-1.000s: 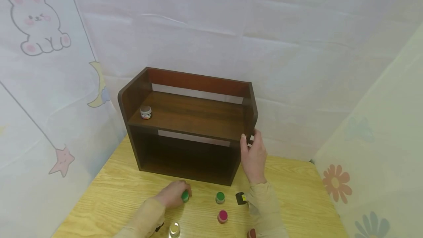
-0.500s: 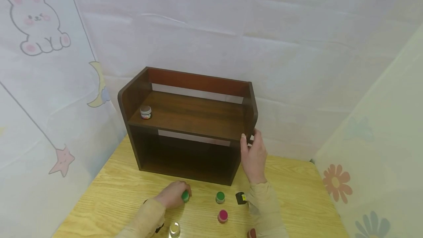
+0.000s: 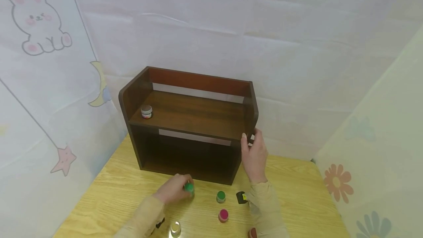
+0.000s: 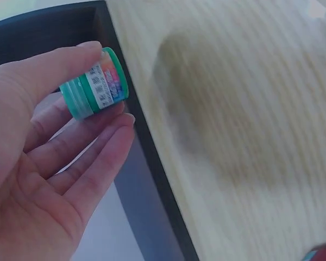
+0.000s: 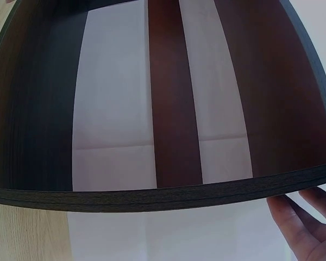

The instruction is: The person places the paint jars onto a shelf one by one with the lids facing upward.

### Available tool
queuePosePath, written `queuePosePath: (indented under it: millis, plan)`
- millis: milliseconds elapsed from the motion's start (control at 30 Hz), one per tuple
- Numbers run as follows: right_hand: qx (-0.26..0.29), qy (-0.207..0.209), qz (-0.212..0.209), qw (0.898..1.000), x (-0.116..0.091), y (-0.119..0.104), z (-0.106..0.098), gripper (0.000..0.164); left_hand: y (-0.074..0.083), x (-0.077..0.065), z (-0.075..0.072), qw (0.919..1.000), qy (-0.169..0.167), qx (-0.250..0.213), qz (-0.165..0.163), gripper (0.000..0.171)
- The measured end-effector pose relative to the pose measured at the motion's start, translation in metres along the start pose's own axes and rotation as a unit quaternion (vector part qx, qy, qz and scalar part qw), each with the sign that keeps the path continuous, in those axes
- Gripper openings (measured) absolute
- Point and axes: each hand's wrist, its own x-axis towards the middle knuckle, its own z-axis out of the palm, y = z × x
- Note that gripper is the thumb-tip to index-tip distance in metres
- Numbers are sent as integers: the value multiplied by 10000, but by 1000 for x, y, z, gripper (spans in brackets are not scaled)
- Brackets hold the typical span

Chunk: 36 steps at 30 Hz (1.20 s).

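My left hand pinches a small plastic paint jar with a green lid between thumb and fingers. The jar is tilted in the left wrist view, with a printed label showing, and overlaps the shelf's dark edge there. In the head view this hand is low in front of the dark brown two-tier shelf. My right hand rests its fingertips against the outside of the shelf's right side panel, thumb near the front edge. On the upper tier, at the left, a paint jar stands upright.
On the wooden table stand a second green-lidded jar, a magenta-lidded jar and a pale yellow-lidded jar. A reddish-brown jar is partly behind the right sleeve, near a black object with a yellow mark. Printed cloth hangs behind the shelf.
My left hand has moved slightly forward toward the shelf, bringing the green-lidded paint jar with it. The right hand stays at the side panel.
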Motion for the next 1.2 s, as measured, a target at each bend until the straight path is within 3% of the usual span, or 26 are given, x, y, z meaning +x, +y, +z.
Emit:
queuePosePath:
  millis: [233,533,800,1200]
  plan:
    - [33,45,-45,10000,2,0,0,38,2,7,-8,9995,65,-269,-168,29]
    - [49,17,-43,10000,4,-1,1,38,7,9,-17,9991,278,-232,-208,27]
    - [12,7,-41,10000,2,1,1,38,21,7,-34,9980,467,-363,-215,26]
    - [79,-9,37,10000,1,1,0,40,31,7,-60,9952,941,-205,-181,29]
